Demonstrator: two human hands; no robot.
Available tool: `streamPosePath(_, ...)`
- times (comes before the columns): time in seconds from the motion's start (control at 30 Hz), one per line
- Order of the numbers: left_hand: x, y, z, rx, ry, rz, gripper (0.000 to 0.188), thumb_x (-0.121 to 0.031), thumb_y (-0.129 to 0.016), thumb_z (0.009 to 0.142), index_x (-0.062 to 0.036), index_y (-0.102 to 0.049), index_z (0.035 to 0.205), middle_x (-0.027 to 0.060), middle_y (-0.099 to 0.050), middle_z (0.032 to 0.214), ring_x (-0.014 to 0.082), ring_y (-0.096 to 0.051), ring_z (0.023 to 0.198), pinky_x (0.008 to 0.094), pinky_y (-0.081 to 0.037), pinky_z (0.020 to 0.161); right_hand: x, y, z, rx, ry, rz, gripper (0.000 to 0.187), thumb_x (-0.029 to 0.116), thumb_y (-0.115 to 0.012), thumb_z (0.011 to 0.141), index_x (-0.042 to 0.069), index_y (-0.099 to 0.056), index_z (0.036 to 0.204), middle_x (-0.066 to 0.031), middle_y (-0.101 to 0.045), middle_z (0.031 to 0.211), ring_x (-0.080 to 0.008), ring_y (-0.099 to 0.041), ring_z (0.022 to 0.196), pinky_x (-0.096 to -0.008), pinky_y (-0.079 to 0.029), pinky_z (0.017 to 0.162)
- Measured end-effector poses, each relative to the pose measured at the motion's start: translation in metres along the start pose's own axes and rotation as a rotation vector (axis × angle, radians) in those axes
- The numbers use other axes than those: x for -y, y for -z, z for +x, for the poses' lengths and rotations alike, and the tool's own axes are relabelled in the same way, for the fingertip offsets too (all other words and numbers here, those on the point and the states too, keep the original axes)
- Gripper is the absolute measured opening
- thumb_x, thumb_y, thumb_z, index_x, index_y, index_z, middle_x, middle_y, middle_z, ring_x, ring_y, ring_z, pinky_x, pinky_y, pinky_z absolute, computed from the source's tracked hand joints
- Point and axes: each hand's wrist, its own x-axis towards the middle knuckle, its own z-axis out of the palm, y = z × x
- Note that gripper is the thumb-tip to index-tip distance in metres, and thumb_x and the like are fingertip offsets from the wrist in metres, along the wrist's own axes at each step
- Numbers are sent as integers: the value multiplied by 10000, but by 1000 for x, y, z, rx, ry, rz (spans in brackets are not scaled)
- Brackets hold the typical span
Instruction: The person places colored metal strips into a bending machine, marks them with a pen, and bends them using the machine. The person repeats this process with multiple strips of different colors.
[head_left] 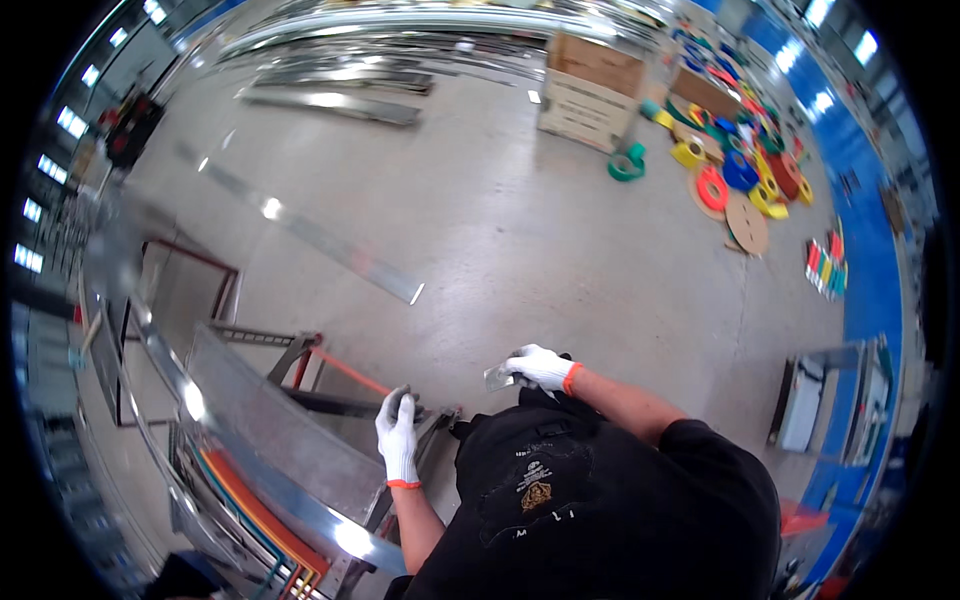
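My right hand point(543, 369), in a white glove with an orange cuff, is closed in front of my dark shirt. It grips a small flat greyish piece point(497, 378) that sticks out to the left of the fingers; its exact kind does not show. My left hand point(397, 440), gloved the same way, is raised beside the metal stand point(330, 402) with its fingers apart and nothing visible in them. A thin orange-red strip point(350, 370) runs from the stand toward the left fingertips. Whether they touch it I cannot tell.
A long shiny metal profile point(190, 395) and orange and teal strips point(250, 500) lie at the left. One flat metal strip point(330, 250) is on the floor ahead. Farther off are stacked profiles point(340, 80), a cardboard box point(590, 95) and coloured tape rolls point(740, 170). A metal-framed cart point(835, 400) stands right.
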Motion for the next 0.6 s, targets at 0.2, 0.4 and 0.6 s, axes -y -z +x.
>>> streamPosePath(0.2, -3, -139, 37, 177, 78, 233, 352, -248, -602, 988, 16, -635, 1220, 83, -695, 1003, 164, -661, 837, 304, -546, 748, 38, 225, 25, -511, 152, 602, 414, 439, -573, 925, 51, -704, 866, -45, -603, 701, -143, -530, 592, -311, -424, 542)
streamPosePath(0.4, -3, -274, 71, 354, 56, 322, 346, -264, -591, 998, 17, -643, 1194, 90, -701, 956, 139, -644, 771, 274, -525, 688, 63, 418, 6, -953, 742, 1052, 361, 299, -690, 920, 13, -650, 1137, -39, -699, 882, -96, -551, 643, -258, -432, 560)
streamPosePath(0.6, 58, -369, 129, 487, 264, 573, 395, -314, -621, 977, 22, -650, 1181, 86, -700, 940, 134, -632, 743, 282, -517, 652, -97, 371, -57, -800, 271, 1076, 290, 241, -660, 934, 30, -647, 1133, -50, -684, 889, -80, -501, 583, -234, -396, 487)
